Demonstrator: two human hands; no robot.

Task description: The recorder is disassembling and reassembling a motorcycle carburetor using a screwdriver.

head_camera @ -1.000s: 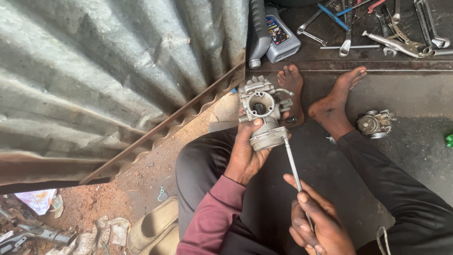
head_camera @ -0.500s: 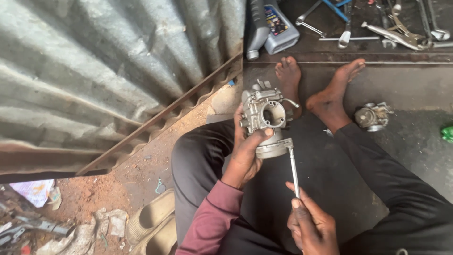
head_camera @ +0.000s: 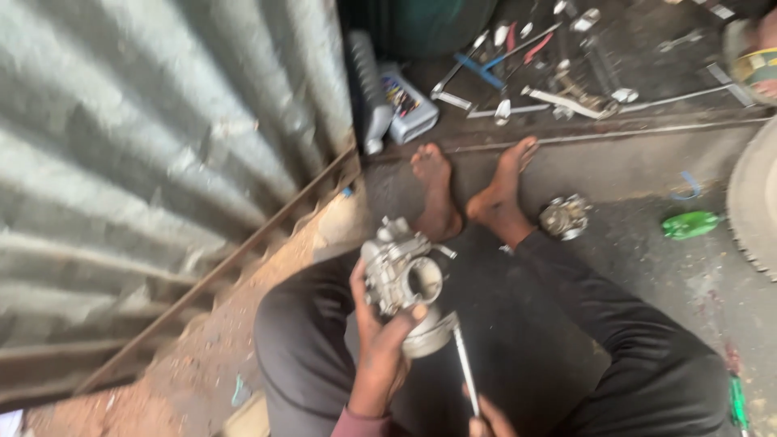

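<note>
Metal carburetor point(head_camera: 402, 285) gripped tight in left hand point(head_camera: 379, 348); right hand point(head_camera: 486, 417), half out of frame, closed on screwdriver point(head_camera: 464, 364) at carburetor's lower edge, a screw being worked, needs steady tip.

1. Left hand point(head_camera: 379, 344) grips a metal carburetor point(head_camera: 402, 279) above the lap, thumb over its round bore.
2. Right hand point(head_camera: 486, 417), at 6 o'clock and mostly cut off, holds a screwdriver point(head_camera: 464, 366); its tip touches the carburetor's lower bowl.
3. Second metal part point(head_camera: 564, 217) lies at 2 o'clock of the carburetor, beside the bare feet point(head_camera: 469, 190).
4. Loose tools point(head_camera: 534, 73) at 12 o'clock; corrugated sheet point(head_camera: 154, 162) at 9 o'clock.
</note>
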